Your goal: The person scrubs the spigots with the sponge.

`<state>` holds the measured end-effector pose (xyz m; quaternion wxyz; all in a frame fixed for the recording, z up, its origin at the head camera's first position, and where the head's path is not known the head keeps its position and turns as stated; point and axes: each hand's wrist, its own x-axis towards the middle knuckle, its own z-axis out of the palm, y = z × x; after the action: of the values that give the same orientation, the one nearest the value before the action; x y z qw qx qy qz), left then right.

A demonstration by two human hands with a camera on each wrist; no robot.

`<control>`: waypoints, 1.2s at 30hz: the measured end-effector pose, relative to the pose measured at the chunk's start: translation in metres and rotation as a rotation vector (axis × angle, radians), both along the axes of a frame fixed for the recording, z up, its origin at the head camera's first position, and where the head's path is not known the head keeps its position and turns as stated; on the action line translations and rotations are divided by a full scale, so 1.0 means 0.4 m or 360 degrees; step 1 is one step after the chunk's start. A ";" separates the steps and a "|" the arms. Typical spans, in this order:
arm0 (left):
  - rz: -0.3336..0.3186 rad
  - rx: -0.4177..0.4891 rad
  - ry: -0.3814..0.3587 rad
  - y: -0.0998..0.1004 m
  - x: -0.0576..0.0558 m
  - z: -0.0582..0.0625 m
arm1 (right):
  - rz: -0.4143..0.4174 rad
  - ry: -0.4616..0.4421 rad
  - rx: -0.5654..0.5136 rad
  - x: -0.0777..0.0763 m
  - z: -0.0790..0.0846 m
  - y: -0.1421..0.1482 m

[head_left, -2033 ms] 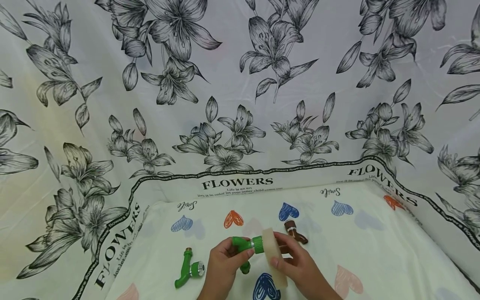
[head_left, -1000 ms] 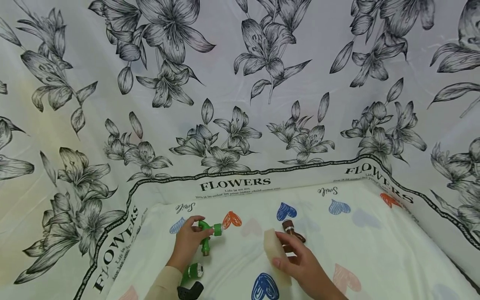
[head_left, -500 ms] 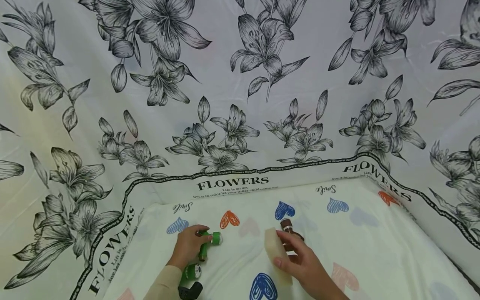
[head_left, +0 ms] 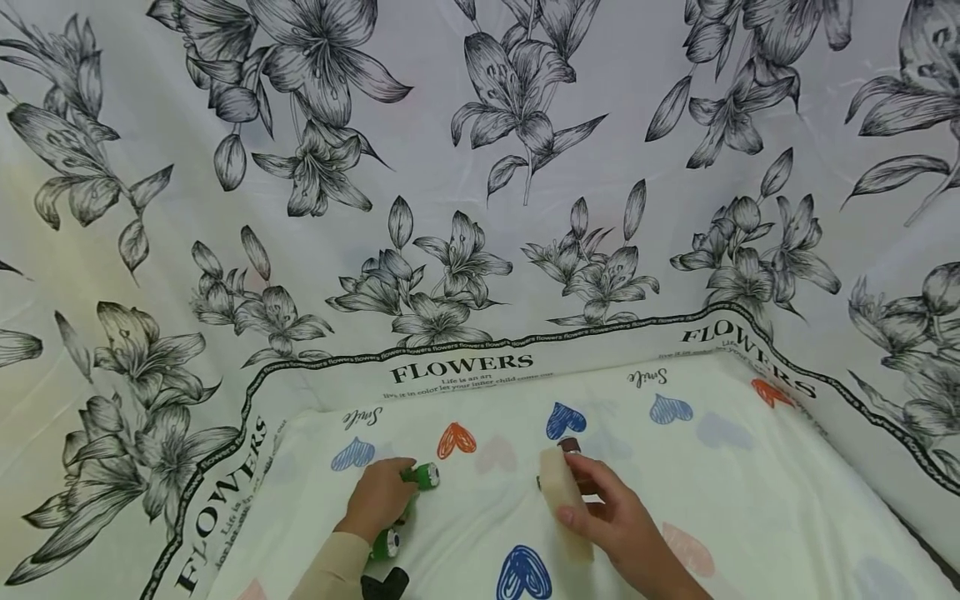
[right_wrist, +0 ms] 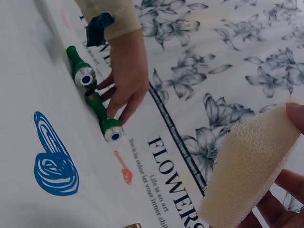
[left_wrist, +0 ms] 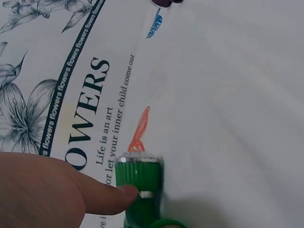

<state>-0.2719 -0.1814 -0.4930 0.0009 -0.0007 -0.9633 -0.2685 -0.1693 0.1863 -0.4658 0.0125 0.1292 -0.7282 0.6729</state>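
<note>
My left hand (head_left: pixel 378 500) holds a green plastic tap (head_left: pixel 427 476) low at the cloth, its ribbed knob pointing right. In the left wrist view, the thumb presses the silver ring below the knob (left_wrist: pixel 137 175). A second green tap (head_left: pixel 386 543) lies just nearer to me, partly behind the wrist; the right wrist view shows both taps almost end to end. My right hand (head_left: pixel 622 521) grips a thick cream sponge (head_left: pixel 564 500) on edge between thumb and fingers. Its porous face (right_wrist: pixel 251 166) fills the right wrist view's lower right. Behind it, a brown tap (head_left: pixel 570 445) is mostly hidden.
A white cloth with printed hearts (head_left: pixel 523 573) covers the work surface. Flower-printed fabric (head_left: pixel 450 250) rises at the back and sides. A black strap-like piece (head_left: pixel 385 583) sits at the left wrist.
My left hand has carried the green tap away from the sponge, leftward, and lowered it near the other green tap. The sponge stays in my right hand, now covering most of the brown tap.
</note>
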 end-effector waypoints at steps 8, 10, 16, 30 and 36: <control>-0.0130 0.0036 0.0288 0.089 -0.048 0.059 | -0.0131 -0.0090 0.0008 0.005 0.035 0.050; -0.0186 0.0195 0.0276 0.121 -0.065 0.071 | -0.0144 -0.0104 -0.0011 0.009 0.036 0.063; -0.0381 0.0500 0.0246 0.227 -0.101 0.100 | -0.0227 -0.0123 -0.0041 0.024 0.038 0.093; -0.0632 0.0754 0.0026 0.418 -0.165 0.033 | -0.0299 0.0031 0.0015 0.051 0.045 0.141; -0.0641 0.0771 -0.0099 0.475 -0.180 -0.065 | -0.0296 0.0058 0.0014 0.055 0.044 0.148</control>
<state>-0.3437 0.0086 -0.5191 -0.0815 -0.1830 -0.8513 -0.4849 -0.1473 0.2454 -0.4482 0.0877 0.0733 -0.7397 0.6631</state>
